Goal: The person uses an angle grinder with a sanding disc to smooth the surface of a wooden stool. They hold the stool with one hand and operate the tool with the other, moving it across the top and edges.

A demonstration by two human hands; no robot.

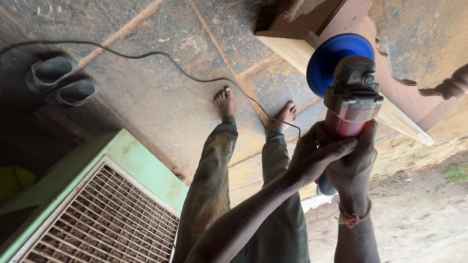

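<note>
Both my hands grip a red-bodied angle grinder (352,100) with a dusty grey head and a round blue disc (331,58). My left hand (312,156) wraps the red body from the left, thumb across it. My right hand (352,168), with a thread band at the wrist, clasps the body from below. The blue disc rests against the pale edge of a wooden plank (297,51) of a furniture piece. A black power cord (161,56) trails from the grinder across the floor.
My bare feet (224,101) stand on a dusty concrete floor. A green metal frame with a wire grille (105,209) lies at lower left. A pair of dark shoes (61,80) sits at upper left. A carved turned wooden leg (448,87) shows at right.
</note>
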